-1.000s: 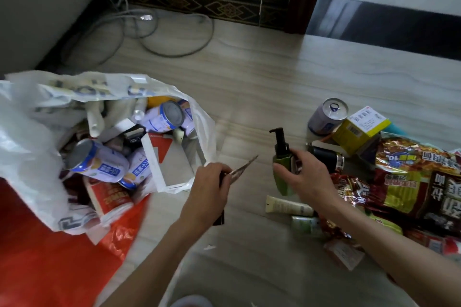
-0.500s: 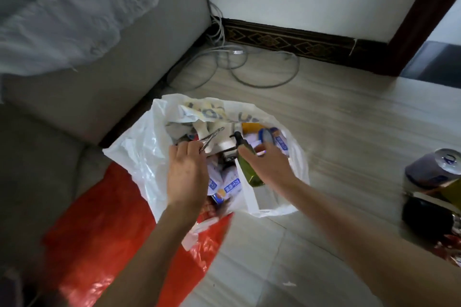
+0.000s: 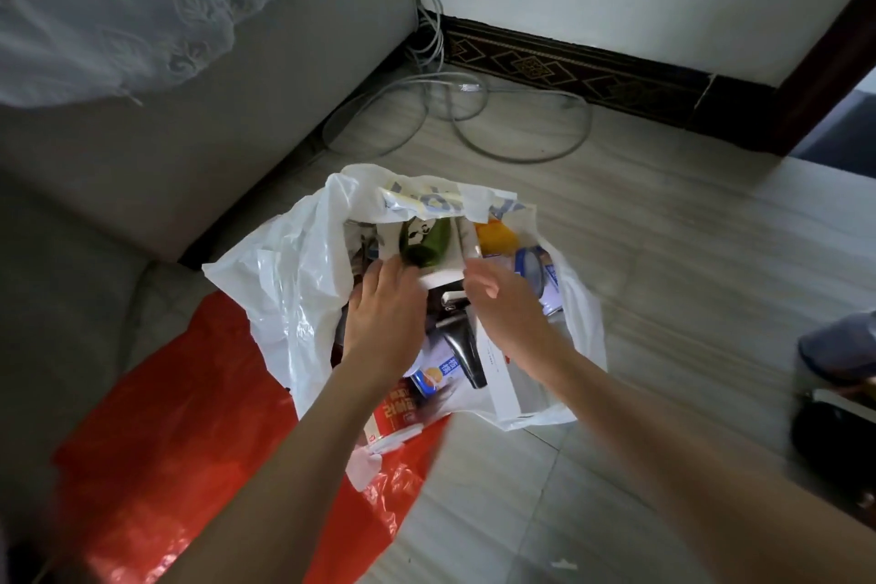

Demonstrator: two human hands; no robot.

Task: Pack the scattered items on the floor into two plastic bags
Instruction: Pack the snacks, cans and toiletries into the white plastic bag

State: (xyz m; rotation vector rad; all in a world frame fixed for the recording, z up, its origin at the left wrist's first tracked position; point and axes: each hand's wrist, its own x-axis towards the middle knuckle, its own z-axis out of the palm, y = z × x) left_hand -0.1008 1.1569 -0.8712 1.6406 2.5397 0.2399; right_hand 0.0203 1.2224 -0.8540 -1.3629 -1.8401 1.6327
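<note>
Head cam looking down: both my hands are over the mouth of the white plastic bag (image 3: 294, 280) now. Half a second back my right hand (image 3: 505, 299) was still gripping the green pump bottle (image 3: 424, 244) and my left hand (image 3: 386, 308) had that thin metal thing pinched. Now the bottle is lying inside the bag just beyond my left fingertips, apart from my right hand, which has let go, fingers loose and holding nothing. My left hand is palm down over the stuff in the bag with the fingers fairly straight; I can't spot the metal piece anymore, and I honestly can't tell if anything is tucked under that palm.

Between my two hands there's a dark bottle-shaped item (image 3: 462, 346) in the bag, and below my left wrist a blue and white can (image 3: 433, 377) plus a red packet (image 3: 400, 410) with white lettering. Past my right hand sits another blue and white can (image 3: 538, 273) and something orange (image 3: 495, 237).

Under my left forearm the red plastic bag (image 3: 189, 441) is spread flat on the pale tiled floor (image 3: 663, 251). Far off to the right of my right arm a can (image 3: 839, 346) lies at the frame edge. Beyond the bag, grey cables (image 3: 474, 119) loop along the dark patterned skirting board (image 3: 569, 71), and a grey sofa (image 3: 189, 133) with a lace cover (image 3: 118, 5) runs along my left.
</note>
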